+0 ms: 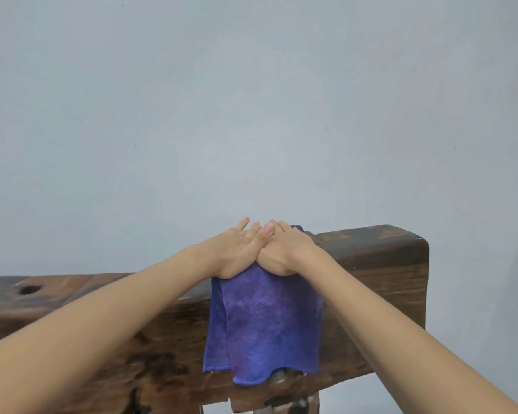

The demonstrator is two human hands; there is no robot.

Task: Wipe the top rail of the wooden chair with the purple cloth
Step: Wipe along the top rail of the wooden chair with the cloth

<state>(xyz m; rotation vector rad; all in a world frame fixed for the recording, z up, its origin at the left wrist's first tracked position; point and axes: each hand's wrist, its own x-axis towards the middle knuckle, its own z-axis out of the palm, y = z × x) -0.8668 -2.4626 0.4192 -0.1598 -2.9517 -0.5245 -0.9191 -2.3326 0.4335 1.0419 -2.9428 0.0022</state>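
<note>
Your top rail (371,252) is dark, heavy wood with a worn, uneven finish: reddish-brown patches on top carry a dull sheen, and the front face looks rough and mottled with near-black blotches. A round hole (29,289) breaks the grain at the left. The purple cloth (263,324) is soft, fuzzy and matt, like microfibre, with a stitched hem. Behind, your wall (251,100) is smooth, matt and pale grey-blue.

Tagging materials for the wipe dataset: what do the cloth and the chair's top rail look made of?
Purple cloth: soft napped fabric, probably microfibre; fuzzy mottled pile, stitched hem, drapes limply over the rail.
Top rail: solid dark wood, seemingly aged; visible grain, dark blotches, a hole near the left end, slight sheen on top that could be varnish or wear.
</note>
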